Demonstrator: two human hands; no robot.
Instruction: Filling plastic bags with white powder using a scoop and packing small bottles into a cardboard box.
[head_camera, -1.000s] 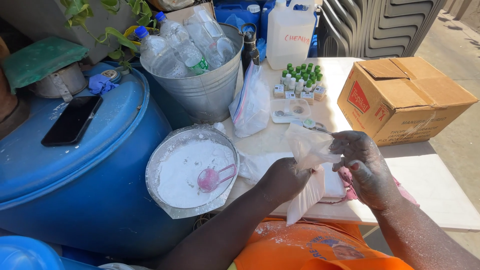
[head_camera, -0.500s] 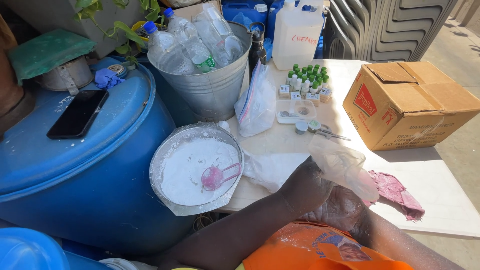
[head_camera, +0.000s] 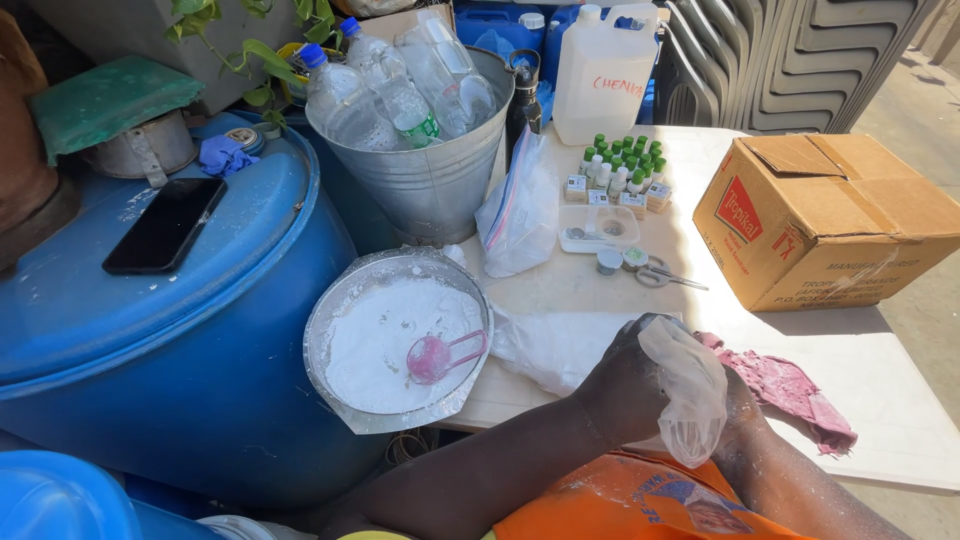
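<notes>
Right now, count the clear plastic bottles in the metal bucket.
3 show: a blue-capped bottle at left, another blue-capped bottle in the middle, a third bottle at right. The metal bucket may hide more.

Left hand (head_camera: 630, 385) curled shut near the chest, right hand (head_camera: 735, 410) pressed close behind it, forearms angled inward

I see a brown cardboard box (head_camera: 825, 220) with a red label at right on the surface (head_camera: 900, 400); a white jug (head_camera: 604, 75) behind; a dark-screened phone (head_camera: 165, 225) on the blue drum (head_camera: 150, 330).
</notes>
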